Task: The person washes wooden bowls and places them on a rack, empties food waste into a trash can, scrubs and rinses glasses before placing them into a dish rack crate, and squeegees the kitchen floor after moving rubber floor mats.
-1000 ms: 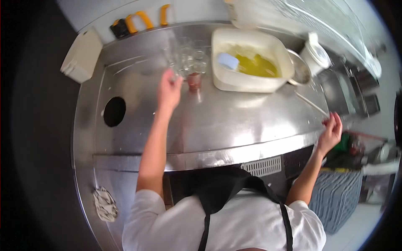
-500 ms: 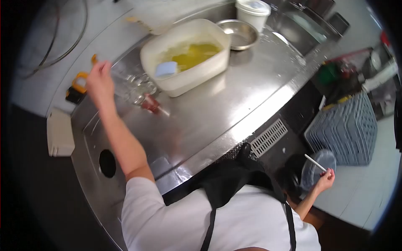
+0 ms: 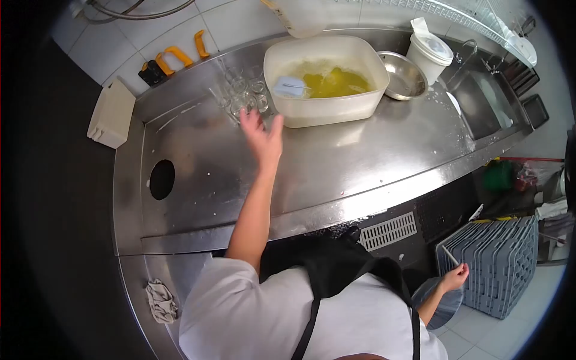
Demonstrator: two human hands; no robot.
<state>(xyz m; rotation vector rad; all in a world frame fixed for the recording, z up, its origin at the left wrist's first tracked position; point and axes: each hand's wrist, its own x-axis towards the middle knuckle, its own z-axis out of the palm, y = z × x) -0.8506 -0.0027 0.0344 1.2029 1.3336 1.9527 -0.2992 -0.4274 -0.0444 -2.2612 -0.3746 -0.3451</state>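
Note:
My left hand [image 3: 262, 135] is over the steel counter [image 3: 324, 165], fingers spread, just in front of a cluster of clear glasses [image 3: 240, 96]. Whether its fingertips touch the nearest glass cannot be told. Right of the glasses stands a white tub [image 3: 330, 111] of yellow-green liquid [image 3: 336, 83], with a pale blue sponge [image 3: 290, 86] inside at its left. Low on the right, my right hand [image 3: 455, 278] is closed on a thin white stick [image 3: 449, 255], in front of grey stacked crates [image 3: 498, 264] and above a clear round container [image 3: 441, 306].
A metal bowl [image 3: 403, 77] and a lidded white bucket [image 3: 429, 54] stand right of the tub, before a sink [image 3: 480, 105]. A dark round hole [image 3: 162, 179] is in the counter at left. A cream box [image 3: 112, 114] and a crumpled cloth [image 3: 161, 301] lie farther left.
My left hand has come back from the wall side to the front of the glasses. The red-tinted glass no longer shows. My right hand has gone down from the counter's edge, still holding the stick.

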